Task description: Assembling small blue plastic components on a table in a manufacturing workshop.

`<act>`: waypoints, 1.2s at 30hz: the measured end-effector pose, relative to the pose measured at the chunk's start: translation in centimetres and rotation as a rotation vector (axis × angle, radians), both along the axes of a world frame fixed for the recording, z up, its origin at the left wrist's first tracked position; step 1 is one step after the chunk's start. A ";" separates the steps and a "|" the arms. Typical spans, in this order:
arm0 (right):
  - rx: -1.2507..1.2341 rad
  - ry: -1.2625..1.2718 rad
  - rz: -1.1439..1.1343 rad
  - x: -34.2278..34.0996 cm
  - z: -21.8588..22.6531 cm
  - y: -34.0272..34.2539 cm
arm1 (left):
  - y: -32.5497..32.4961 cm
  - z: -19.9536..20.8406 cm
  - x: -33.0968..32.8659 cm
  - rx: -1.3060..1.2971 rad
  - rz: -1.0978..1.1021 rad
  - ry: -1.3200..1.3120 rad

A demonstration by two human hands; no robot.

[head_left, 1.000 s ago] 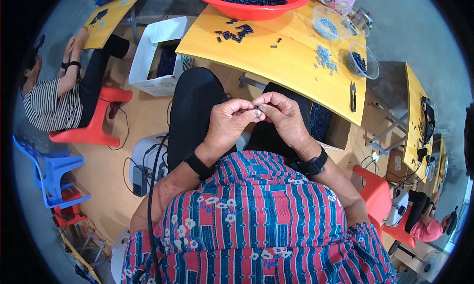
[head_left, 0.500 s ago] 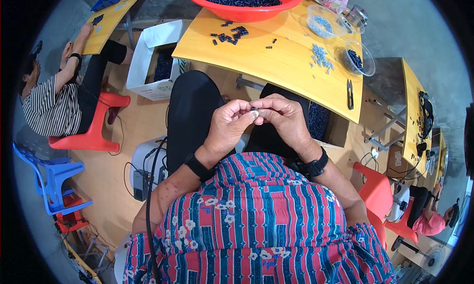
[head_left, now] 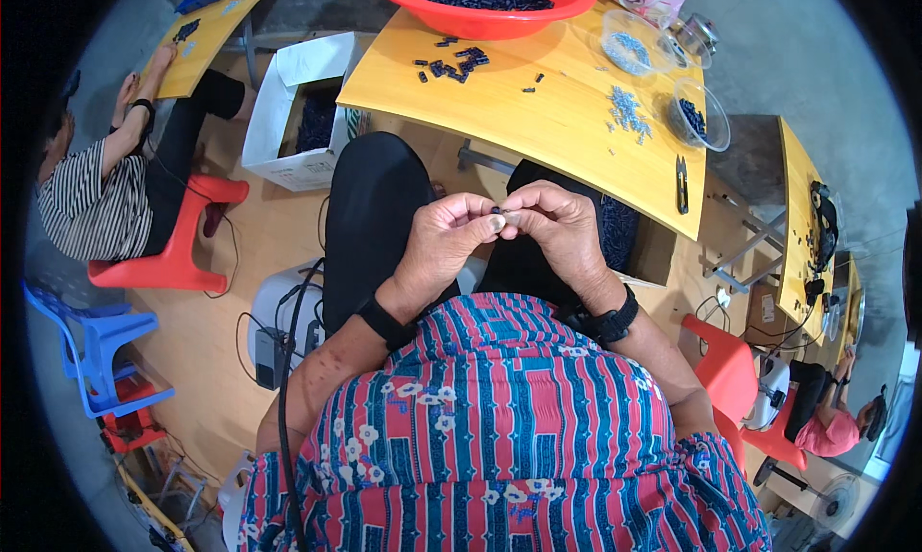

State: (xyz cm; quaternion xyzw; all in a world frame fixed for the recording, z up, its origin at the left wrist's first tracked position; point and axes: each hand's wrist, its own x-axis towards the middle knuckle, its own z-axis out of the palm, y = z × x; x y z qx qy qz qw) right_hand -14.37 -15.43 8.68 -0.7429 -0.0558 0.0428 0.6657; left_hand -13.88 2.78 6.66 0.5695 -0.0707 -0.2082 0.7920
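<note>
Above my lap, my left hand [head_left: 444, 237] and my right hand [head_left: 557, 230] meet at the fingertips, both closed in a pinch. Between them sits a small dark part [head_left: 497, 210], mostly hidden by thumbs and forefingers. On the yellow table [head_left: 538, 101] ahead lies a loose group of short dark blue pieces [head_left: 465, 64], with a couple of single ones apart to its right. Farther right is a scatter of small silvery pieces [head_left: 626, 108]. A pair of black thread snips [head_left: 682, 185] lies near the table's right edge.
A red basin [head_left: 485, 19] heaped with dark pieces stands at the table's far side. Clear tubs [head_left: 715, 134] sit at the right. Below are a white carton [head_left: 303, 173] and an open box of dark pieces [head_left: 619, 230]. People sit at tables on both sides.
My hands stay pinched together over my lap, with only a slight shift of the fingers. The whole view has moved a little. At the left, the other person's hands have shifted slightly.
</note>
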 end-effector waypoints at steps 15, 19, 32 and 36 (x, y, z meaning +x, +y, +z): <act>0.194 0.134 0.053 0.5 0.0 -0.3 | 0.0 1.0 -0.4 0.137 0.089 -0.192; 0.059 0.023 0.074 0.7 -0.3 -0.5 | -0.1 0.8 -0.3 0.119 0.097 -0.197; -0.163 -0.115 0.077 0.3 0.5 -0.2 | 0.0 1.1 -0.7 0.157 0.085 -0.197; -0.216 -0.203 0.080 0.4 0.4 -0.2 | 0.0 1.0 -0.7 0.162 0.084 -0.201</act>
